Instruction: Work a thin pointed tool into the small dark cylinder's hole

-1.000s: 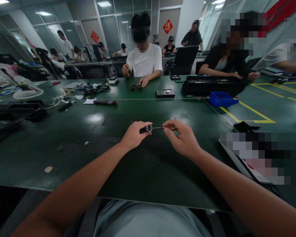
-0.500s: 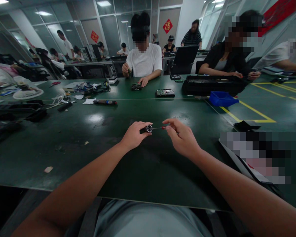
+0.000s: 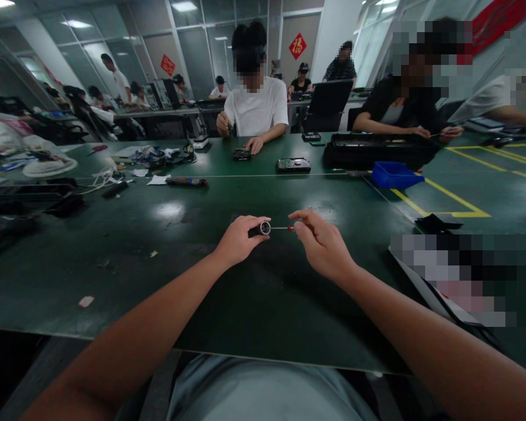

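Note:
My left hand [image 3: 238, 239] is closed around a small black cylinder with a silver ring end [image 3: 264, 228], held just above the green table [image 3: 166, 275]. My right hand [image 3: 323, 245] pinches a thin screwdriver with a red handle [image 3: 289, 227]. Its metal shaft points left, with the tip at the cylinder's silver end. Both hands hover over the middle of the table, close together.
A blue bin [image 3: 394, 175] and a black tray [image 3: 377, 151] lie far right. A dark device [image 3: 293, 165] and a pen-like tool [image 3: 186, 182] lie further back. Cables and clutter [image 3: 153, 156] sit far left. Other people work across the table. A flat item lies at my right.
My right hand has turned a little on the screwdriver, so less of the red handle shows. The left hand and cylinder stay in place.

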Tool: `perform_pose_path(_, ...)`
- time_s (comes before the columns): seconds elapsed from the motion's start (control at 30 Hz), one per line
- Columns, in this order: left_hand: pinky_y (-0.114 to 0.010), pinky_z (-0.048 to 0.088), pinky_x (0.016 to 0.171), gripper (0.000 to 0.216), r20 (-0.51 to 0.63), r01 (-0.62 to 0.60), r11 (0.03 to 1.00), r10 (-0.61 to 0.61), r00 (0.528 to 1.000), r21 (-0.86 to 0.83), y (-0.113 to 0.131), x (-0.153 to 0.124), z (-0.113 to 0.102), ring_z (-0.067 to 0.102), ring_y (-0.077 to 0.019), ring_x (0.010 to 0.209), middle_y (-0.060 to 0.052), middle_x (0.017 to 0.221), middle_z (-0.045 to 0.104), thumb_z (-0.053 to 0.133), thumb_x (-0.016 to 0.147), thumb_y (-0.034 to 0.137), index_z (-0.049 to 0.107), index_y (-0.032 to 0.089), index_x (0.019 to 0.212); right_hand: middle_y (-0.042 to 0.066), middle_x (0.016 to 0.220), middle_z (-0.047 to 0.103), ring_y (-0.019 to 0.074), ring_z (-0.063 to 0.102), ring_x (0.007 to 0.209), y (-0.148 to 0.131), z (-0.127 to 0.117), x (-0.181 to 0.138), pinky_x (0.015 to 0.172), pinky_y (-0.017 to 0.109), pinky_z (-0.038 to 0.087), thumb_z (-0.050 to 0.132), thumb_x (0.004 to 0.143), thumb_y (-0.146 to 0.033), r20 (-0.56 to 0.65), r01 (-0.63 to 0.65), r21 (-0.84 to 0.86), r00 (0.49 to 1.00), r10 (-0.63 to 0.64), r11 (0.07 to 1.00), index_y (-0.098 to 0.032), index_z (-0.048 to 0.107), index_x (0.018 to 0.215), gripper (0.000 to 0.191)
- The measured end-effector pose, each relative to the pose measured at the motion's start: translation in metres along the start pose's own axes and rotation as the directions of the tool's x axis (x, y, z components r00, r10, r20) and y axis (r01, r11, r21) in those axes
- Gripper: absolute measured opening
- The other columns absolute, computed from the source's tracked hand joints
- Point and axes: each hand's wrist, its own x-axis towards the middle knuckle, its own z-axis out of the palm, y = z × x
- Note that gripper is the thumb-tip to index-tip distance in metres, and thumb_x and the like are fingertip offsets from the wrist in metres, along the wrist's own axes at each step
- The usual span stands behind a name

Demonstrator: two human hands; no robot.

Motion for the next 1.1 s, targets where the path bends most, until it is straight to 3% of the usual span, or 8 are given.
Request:
perform_pose_path(0.47, -0.042, 0.046, 0.098, 0.039, 0.012, 0.001, 1.000, -0.001, 1.000, -0.002, 0.001, -0.001, -0.001, 0.060, -0.0234, 0.109, -0.003, 0.119, 0.070, 0.071, 0.088, 0.029, 0.065, 0.027, 0.126, 0.003, 0.076, 0.065, 0.0187, 0.059, 0.065, -0.001, 0.000, 0.000, 0.062, 0.032, 0.041, 0.039, 0.101, -0.039, -0.009, -0.058, 0.024, 0.998, 0.059, 0.998, -0.022, 0.062, 0.107, 0.028)
perform_pose_path(0.67, -0.041, 0.046, 0.098, 0.040, 0.009, 0.013, 1.000, -0.013, 1.000, 0.005, 0.002, 0.000, -0.002, 0.060, -0.0236, 0.110, -0.003, 0.118, 0.070, 0.072, 0.087, 0.027, 0.065, 0.026, 0.126, 0.004, 0.083, 0.066, 0.0196, 0.062, 0.073, 0.005, 0.005, 0.002, 0.070, 0.036, 0.047, 0.053, 0.093, -0.035, -0.086, -0.129, 0.200, 0.985, 0.149, 0.971, -0.021, 0.057, 0.108, 0.021)
perform_pose_path(0.83, -0.042, 0.045, 0.099, 0.042, 0.001, 0.035, 0.999, -0.035, 0.999, 0.007, 0.004, 0.000, -0.002, 0.060, -0.0235, 0.110, -0.003, 0.119, 0.070, 0.074, 0.085, 0.026, 0.065, 0.027, 0.126, 0.004, 0.081, 0.068, 0.0191, 0.065, 0.076, 0.013, 0.013, 0.006, 0.077, 0.039, 0.052, 0.057, 0.092, -0.043, -0.074, -0.180, 0.490, 0.966, 0.247, 0.853, -0.019, 0.064, 0.094, 0.025)
perform_pose_path(0.93, -0.042, 0.045, 0.101, 0.041, -0.028, -0.006, 1.000, 0.006, 1.000, -0.018, 0.003, 0.001, -0.001, 0.060, -0.0227, 0.112, -0.004, 0.121, 0.070, 0.074, 0.085, 0.024, 0.065, 0.026, 0.126, 0.004, 0.081, 0.066, 0.0175, 0.064, 0.073, 0.017, 0.020, 0.007, 0.077, 0.038, 0.054, 0.058, 0.090, -0.046, -0.056, -0.229, 0.665, 0.934, 0.354, 0.711, -0.020, 0.064, 0.090, 0.027)
perform_pose_path(1.1, -0.041, 0.044, 0.104, 0.040, -0.056, -0.081, 0.994, 0.077, 0.995, -0.072, 0.000, 0.002, -0.004, 0.060, -0.0208, 0.116, -0.003, 0.124, 0.069, 0.074, 0.086, 0.022, 0.066, 0.027, 0.125, 0.004, 0.078, 0.062, 0.0185, 0.062, 0.070, 0.025, 0.021, 0.011, 0.077, 0.040, 0.057, 0.056, 0.090, -0.047, 0.072, -0.335, 0.764, 0.894, 0.442, 0.551, -0.022, 0.060, 0.086, 0.025)
